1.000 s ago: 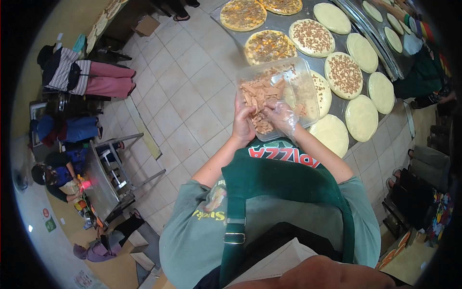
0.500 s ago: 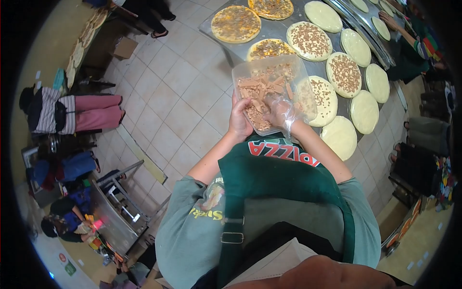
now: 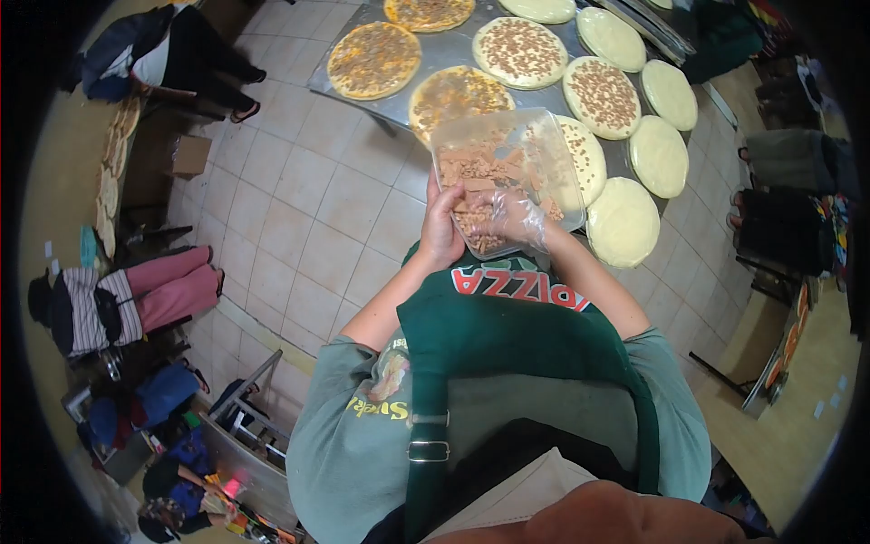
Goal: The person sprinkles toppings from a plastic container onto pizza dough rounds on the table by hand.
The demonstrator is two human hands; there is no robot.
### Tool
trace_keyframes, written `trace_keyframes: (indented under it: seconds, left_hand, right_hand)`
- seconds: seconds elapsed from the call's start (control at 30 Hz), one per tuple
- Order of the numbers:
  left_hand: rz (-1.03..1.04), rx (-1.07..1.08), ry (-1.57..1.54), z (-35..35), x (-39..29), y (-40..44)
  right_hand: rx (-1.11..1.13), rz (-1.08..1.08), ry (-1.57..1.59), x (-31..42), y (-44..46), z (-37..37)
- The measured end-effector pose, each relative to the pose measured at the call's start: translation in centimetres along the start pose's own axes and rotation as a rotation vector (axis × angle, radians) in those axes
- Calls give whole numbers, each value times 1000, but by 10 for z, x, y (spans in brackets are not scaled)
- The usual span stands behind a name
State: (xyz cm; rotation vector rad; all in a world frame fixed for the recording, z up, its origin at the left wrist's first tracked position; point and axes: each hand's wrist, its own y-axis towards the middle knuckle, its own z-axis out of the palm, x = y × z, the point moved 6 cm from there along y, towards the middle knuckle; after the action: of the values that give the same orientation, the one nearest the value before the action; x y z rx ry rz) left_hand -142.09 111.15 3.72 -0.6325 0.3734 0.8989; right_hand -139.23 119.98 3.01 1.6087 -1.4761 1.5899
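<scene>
My left hand is closed around the near left side of a clear plastic container, held tilted in front of my apron. Inside are pinkish-brown chopped meat pieces, some in larger flat slabs, others crumbled small. My right hand, in a thin transparent plastic glove, reaches into the container. Its fingers are curled into the meat near my left thumb, and the fingertips are partly hidden. Just beyond the container, a dough round with some meat bits on it is partly covered by the container's side.
A metal table carries dough rounds topped with meat bits, plain dough rounds and orange-topped pizzas. A person in dark trousers stands far left, another in pink trousers below. A cardboard box sits on the tiled floor.
The view has turned, so the table and pizzas sit further left and higher. My right hand has moved left within the container, closer to my left thumb.
</scene>
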Motion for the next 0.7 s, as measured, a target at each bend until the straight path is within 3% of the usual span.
trace_keyframes:
  seconds: [0.07,0.2,0.27,0.4,0.5,0.57,0.6,0.7]
  left_hand:
    - [15,-3,8,0,3,5]
    - [-20,-31,-15,-2,10,17]
    - [-40,-18,-28,-2,11,23]
    - [-52,-37,-6,-3,15,29]
    - [-98,-42,-51,-6,16,32]
    - [-95,-49,-41,-8,12,32]
    - [-92,-46,-64,-10,10,32]
    - [-48,-68,-87,-27,1,35]
  right_hand:
    - [-97,228,464,-12,-9,-11]
    - [-250,143,450,-5,-24,-41]
    - [-352,62,601,-14,-26,-52]
    - [-426,160,524,-14,-41,-72]
    - [-416,162,611,-16,-46,-77]
    - [-391,10,912,-15,-50,-81]
    - [-391,6,911,-15,-53,-86]
    - [-557,41,990,-27,-66,-112]
